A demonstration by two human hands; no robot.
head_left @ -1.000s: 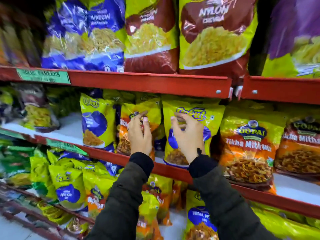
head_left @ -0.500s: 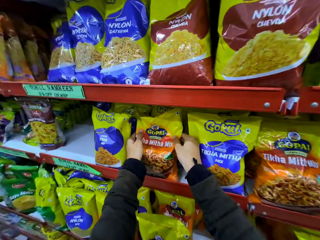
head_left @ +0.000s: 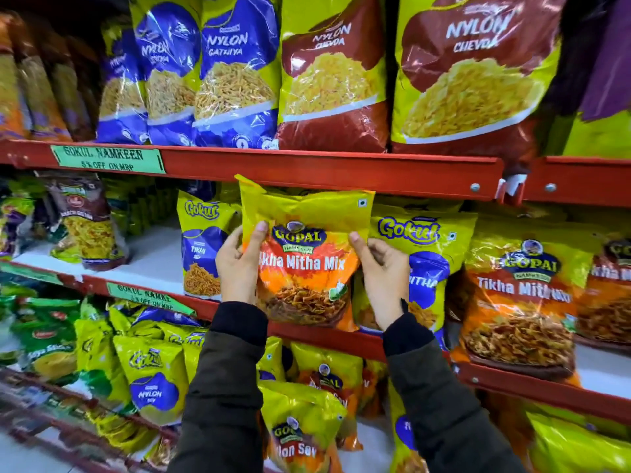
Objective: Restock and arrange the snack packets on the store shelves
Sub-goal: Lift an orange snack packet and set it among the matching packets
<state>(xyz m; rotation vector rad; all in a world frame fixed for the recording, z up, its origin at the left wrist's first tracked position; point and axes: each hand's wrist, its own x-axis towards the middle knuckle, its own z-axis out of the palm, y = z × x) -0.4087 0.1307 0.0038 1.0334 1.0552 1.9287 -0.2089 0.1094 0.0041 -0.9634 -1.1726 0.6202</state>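
Observation:
A yellow-and-orange Gopal Tikha Mitha Mix packet [head_left: 304, 254] is held upright in front of the middle red shelf [head_left: 341, 336], its top edge reaching the shelf rail above. My left hand [head_left: 239, 264] grips its left side, thumb on the front. My right hand [head_left: 382, 274] grips its right side. Behind it stand a yellow-and-blue Gokul Tikhi Sev packet [head_left: 201, 244] on the left and a Gokul Tikha Mitha packet [head_left: 423, 254] on the right. Another Gopal Tikha Mitha Mix packet [head_left: 519, 295] stands further right.
The top shelf [head_left: 307, 165] carries large Nylon Gathiya [head_left: 235, 70] and Nylon Chevda [head_left: 331, 70] bags. A bare white patch of shelf [head_left: 150, 257] lies left of the Gokul packet. The lower shelf holds several jumbled yellow packets [head_left: 153, 377]. Green price labels [head_left: 109, 158] hang on the rails.
Both hands took the Gopal packet by its sides and lifted it up and out from between the Gokul packets. The view has moved closer to the shelf.

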